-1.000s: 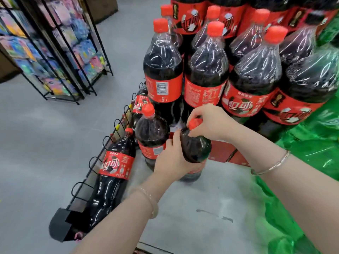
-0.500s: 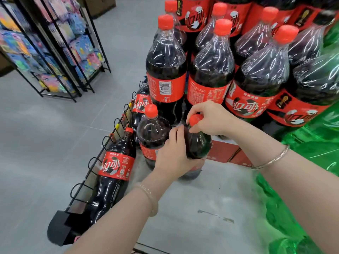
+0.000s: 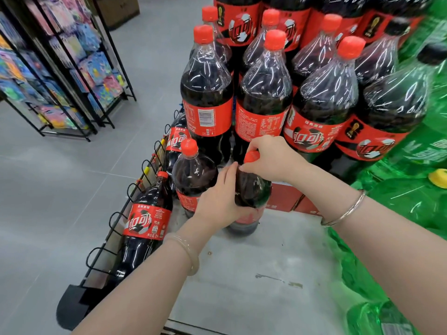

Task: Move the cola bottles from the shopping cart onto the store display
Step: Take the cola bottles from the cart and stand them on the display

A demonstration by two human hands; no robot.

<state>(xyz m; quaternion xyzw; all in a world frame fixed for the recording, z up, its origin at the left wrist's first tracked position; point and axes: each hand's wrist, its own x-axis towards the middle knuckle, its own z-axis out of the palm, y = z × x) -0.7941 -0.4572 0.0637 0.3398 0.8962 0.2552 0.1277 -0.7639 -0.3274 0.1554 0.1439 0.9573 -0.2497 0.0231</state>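
Cola bottle (image 3: 252,189) upright beside stacked display bottles (image 3: 263,93); left hand (image 3: 217,201) wrapped round body, right hand (image 3: 271,158) pinching cap.

Dark cola bottles (image 3: 207,90) wear red caps and red labels (football-patterned), beside green bottles (image 3: 411,204).

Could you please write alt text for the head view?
Both hands grip one upright cola bottle on a grey platform: the left hand round its body, the right hand at its red cap, before stacked cola bottles.
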